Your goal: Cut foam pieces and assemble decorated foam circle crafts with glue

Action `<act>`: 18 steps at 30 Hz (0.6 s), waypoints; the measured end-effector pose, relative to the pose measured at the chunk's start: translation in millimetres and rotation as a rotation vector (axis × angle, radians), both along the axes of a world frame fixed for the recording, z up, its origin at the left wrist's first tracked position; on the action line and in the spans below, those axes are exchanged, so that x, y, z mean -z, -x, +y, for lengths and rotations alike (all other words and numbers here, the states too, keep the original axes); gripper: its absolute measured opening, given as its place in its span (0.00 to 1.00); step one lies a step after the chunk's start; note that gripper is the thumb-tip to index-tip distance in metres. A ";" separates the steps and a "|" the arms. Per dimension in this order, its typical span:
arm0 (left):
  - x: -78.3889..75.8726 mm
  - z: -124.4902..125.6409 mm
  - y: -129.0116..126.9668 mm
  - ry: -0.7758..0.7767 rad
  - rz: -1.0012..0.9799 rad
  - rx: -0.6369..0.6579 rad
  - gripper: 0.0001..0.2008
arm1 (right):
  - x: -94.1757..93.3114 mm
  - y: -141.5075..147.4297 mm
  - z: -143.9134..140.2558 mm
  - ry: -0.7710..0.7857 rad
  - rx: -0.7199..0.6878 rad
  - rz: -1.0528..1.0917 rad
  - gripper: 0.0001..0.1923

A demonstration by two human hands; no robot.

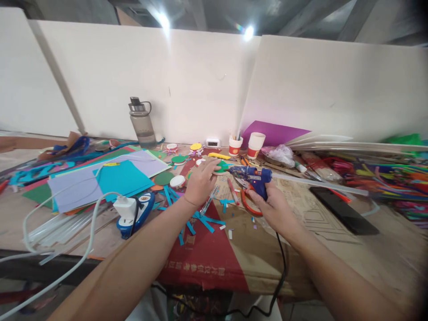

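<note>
My right hand (276, 207) is wrapped around the handle of a blue hot glue gun (250, 174), with a long clear glue stick (317, 183) sticking out of its back. Its nozzle points left and meets, or nearly meets, a small green paper disc (221, 167). The fingers of my left hand (201, 182) are closed at the disc's left edge; what lies under them is partly hidden. Orange-handled scissors (249, 203) lie beneath the gun. Blue paper strips (203, 220) are scattered in front of my left hand, and a white round piece (177, 181) sits to its left.
Coloured paper sheets (123, 178) and a blue power strip (125, 229) lie at left. A water bottle (142, 122) and paper cups (256, 145) stand at the back. To the right is a black phone (343, 209). The gun's black cord (282, 263) hangs over the front edge.
</note>
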State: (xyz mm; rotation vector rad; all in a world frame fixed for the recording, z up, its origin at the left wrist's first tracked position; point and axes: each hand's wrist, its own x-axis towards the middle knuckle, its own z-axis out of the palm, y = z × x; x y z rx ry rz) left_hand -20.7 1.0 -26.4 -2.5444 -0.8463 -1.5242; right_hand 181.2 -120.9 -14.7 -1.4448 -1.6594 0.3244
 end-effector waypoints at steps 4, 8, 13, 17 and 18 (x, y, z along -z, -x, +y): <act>-0.1 -0.3 -0.4 0.014 0.015 -0.021 0.21 | -0.6 0.5 -0.7 0.003 0.002 -0.001 0.17; -0.2 -0.1 -0.8 0.021 0.015 -0.023 0.20 | -0.9 0.8 -0.9 0.003 0.002 -0.003 0.16; -0.6 -0.8 -0.8 0.024 0.004 -0.009 0.20 | -1.6 1.1 -1.4 0.035 -0.010 0.016 0.17; -0.8 -0.6 -0.5 0.028 0.013 -0.010 0.21 | -3.9 2.2 -2.2 0.046 -0.018 0.022 0.16; -0.9 -0.5 -0.5 0.030 0.018 -0.012 0.21 | -4.5 2.5 -2.4 0.049 -0.023 0.023 0.15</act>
